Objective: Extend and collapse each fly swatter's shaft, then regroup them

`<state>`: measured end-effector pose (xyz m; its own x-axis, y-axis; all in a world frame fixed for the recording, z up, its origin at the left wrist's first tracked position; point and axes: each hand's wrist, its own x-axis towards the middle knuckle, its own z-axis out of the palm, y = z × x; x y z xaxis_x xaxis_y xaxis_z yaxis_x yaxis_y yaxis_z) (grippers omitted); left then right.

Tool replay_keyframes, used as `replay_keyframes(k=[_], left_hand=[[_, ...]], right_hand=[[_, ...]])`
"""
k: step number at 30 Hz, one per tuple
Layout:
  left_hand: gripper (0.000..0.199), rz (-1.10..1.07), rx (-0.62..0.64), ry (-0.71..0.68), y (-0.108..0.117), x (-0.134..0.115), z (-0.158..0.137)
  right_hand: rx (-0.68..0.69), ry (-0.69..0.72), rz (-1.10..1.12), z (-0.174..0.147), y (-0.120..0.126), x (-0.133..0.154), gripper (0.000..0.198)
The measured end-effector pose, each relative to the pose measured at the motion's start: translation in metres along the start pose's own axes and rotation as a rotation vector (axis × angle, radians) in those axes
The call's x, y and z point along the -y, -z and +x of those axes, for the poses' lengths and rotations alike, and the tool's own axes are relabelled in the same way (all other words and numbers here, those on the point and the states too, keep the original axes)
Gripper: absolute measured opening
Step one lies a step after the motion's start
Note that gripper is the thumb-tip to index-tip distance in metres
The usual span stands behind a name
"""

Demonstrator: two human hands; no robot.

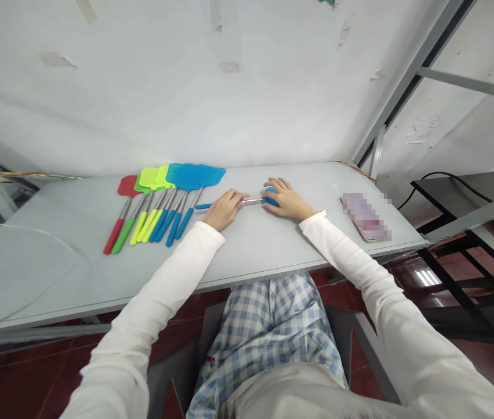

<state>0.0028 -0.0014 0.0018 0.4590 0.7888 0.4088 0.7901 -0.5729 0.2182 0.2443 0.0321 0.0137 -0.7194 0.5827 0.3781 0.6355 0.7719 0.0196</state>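
Observation:
A blue fly swatter point(253, 201) lies sideways between my hands, its metal rod bridging the gap. My left hand point(224, 209) is closed around the rod near the blue handle, whose end sticks out to the left. Over the blue mesh head, my right hand point(288, 201) has its fingers curled, covering most of it. To the left, more fly swatters lie in a row, heads toward the wall: a red one point(114, 236), a green one point(123, 235), yellow ones point(154, 226) and several blue ones point(184, 223). Their heads overlap.
A phone point(364, 217), blurred out, rests on the right of the grey table point(247, 250). A white cord point(50, 234) curves over the left side. Behind stands a white wall point(247, 116). A metal frame post point(397, 105) rises at right, near a dark stool point(447, 198).

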Motion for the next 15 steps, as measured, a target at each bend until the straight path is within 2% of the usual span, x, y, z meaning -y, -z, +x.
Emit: replay_keyframes(k=[8, 12, 15], left_hand=[[0.035, 0.000, 0.040, 0.001, -0.003, 0.008, 0.009], [0.033, -0.009, 0.042, -0.051, -0.009, 0.014, 0.019], [0.028, -0.009, 0.045, -0.082, -0.011, 0.019, 0.026]], right_hand=[[-0.038, -0.059, -0.026, 0.007, -0.011, -0.006, 0.029], [-0.060, -0.053, -0.040, 0.011, -0.019, -0.010, 0.027], [-0.026, -0.043, 0.029, 0.012, -0.024, -0.015, 0.026]])
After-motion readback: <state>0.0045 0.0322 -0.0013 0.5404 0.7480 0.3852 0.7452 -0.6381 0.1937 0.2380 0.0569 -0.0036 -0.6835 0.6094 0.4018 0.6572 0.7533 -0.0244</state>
